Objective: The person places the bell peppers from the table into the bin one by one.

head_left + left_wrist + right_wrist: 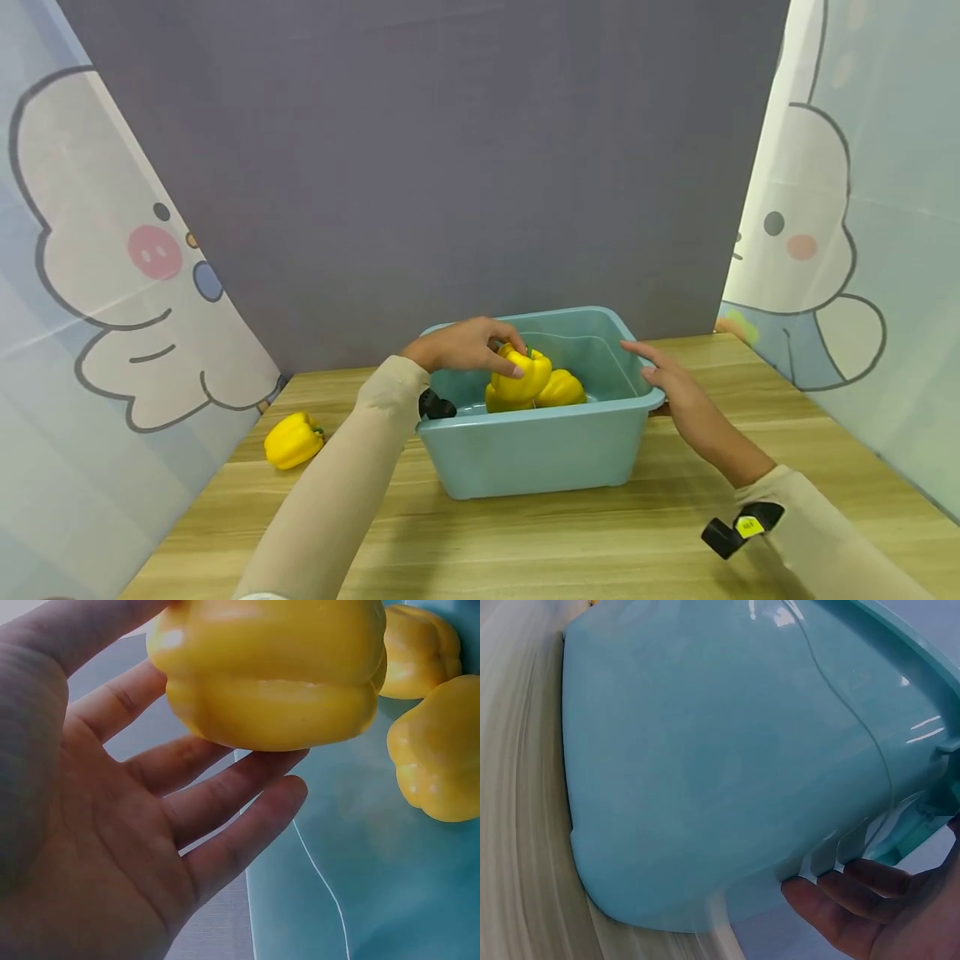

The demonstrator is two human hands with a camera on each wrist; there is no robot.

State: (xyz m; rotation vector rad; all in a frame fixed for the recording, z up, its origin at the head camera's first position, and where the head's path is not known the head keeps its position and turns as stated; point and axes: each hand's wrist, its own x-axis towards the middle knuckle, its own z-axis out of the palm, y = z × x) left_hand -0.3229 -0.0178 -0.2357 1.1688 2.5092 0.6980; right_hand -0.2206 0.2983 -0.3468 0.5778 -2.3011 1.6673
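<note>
My left hand (472, 343) pinches a yellow bell pepper (522, 375) between thumb and fingers, inside the mouth of a blue-green plastic tub (540, 454). In the left wrist view the held bell pepper (270, 675) fills the top, with two fingers lying beneath it. Beyond it, two more yellow bell peppers, one nearer (442, 750) and one farther (420, 652), lie in the tub. My right hand (678, 392) grips the tub's right rim, thumb over the top. Its fingertips (802, 892) press against the outer wall in the right wrist view.
Another yellow bell pepper (293, 440) lies on its side on the wooden table (480, 550), left of the tub. A grey panel (450, 167) rises behind the table. Cloth walls with cartoon figures flank it on both sides.
</note>
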